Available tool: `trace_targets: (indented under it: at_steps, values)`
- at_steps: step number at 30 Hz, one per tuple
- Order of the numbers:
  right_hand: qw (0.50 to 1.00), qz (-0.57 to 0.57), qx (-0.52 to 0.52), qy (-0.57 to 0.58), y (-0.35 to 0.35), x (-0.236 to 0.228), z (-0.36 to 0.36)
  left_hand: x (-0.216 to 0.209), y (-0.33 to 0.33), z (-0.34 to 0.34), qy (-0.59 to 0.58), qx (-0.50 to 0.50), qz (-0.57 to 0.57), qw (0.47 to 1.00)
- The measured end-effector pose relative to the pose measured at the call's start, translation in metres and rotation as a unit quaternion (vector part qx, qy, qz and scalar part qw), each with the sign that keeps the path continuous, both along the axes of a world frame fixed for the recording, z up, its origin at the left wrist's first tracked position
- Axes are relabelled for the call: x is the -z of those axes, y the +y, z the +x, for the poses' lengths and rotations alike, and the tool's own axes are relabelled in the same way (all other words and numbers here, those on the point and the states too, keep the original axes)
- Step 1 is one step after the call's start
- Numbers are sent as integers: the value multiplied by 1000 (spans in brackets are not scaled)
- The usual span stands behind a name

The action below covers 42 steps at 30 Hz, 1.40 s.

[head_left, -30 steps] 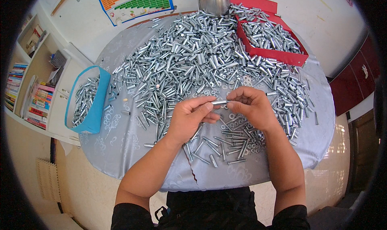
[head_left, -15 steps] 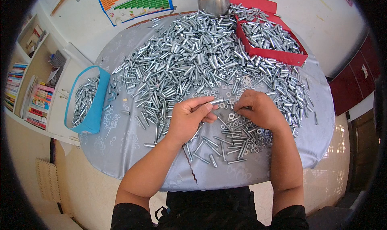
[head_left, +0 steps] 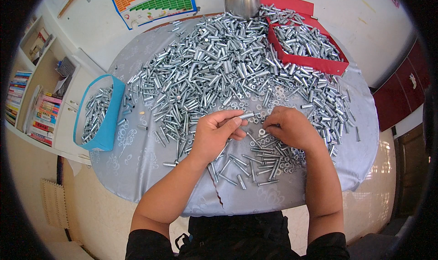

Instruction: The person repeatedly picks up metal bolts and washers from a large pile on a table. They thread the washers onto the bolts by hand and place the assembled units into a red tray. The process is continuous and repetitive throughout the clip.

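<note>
A slim, silvery metal cylinder (head_left: 247, 116) is pinched between the thumb and fingers of the left hand (head_left: 220, 128), nearly level and pointing right, its other end hidden by the fingertips; a flat silvery washer (head_left: 261, 132) lies just beside the right hand (head_left: 288, 126); more loose washers (head_left: 289, 159) crowd together on the bench (head_left: 159, 182) below it.
</note>
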State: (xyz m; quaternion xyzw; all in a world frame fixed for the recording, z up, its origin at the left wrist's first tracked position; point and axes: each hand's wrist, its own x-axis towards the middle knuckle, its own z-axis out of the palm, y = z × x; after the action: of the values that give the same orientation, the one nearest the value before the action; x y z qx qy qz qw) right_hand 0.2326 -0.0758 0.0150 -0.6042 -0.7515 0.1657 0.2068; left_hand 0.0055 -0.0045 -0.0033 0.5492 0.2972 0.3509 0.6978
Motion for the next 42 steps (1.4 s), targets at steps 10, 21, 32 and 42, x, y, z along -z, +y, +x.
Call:
trace_targets:
  at_steps: [10, 21, 32, 42]
  values:
    - [934, -88, 119, 326, 1, -11, -8, -1, 0, -1, 2, 5, -5, 1000]
    - [869, -77, 99, 478, 7, -3, -17, -1, 0, -1, -1, 11, -10, 1000]
    - [862, -82, 78, 495, 5, -6, -21, -3, -1, -1, -7, 12, -20, 1000]
    - [900, -36, 138, 412, 5, -7, -17, -3, 0, -1, -19, 11, -29, 999]
